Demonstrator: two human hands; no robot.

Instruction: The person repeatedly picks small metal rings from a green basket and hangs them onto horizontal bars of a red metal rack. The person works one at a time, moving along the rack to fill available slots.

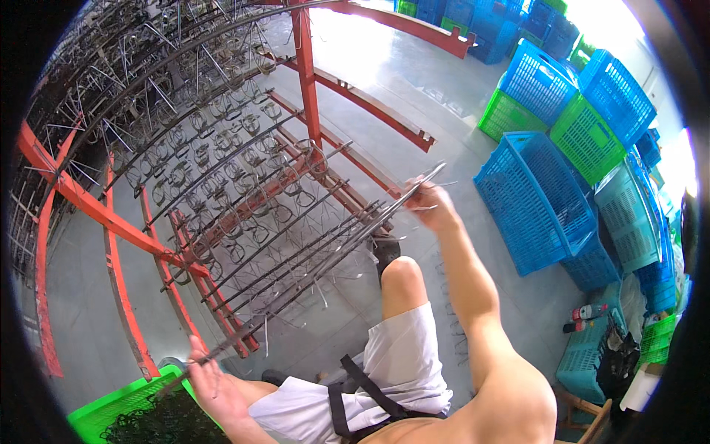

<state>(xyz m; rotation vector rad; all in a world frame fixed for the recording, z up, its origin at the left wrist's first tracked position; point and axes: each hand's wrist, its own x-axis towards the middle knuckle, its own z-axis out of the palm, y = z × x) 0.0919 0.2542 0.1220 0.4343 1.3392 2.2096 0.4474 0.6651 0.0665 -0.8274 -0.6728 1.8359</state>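
Metal rod (238,337), dark, slender, bearing wire hooks: held aslant along the near side of a red metal rack (305,81); contact with rack cannot be told. Hands, two, both gripping the rod: right hand (430,207) around its far end; left hand (211,379) towards its near end, beside the rim of a green plastic crate (111,403), contents black wire pieces (166,420).

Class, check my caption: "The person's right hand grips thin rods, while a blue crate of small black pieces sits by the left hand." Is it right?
Not quite: the head view shows that the crate of small black pieces by the left hand is green. The right hand does grip thin rods.
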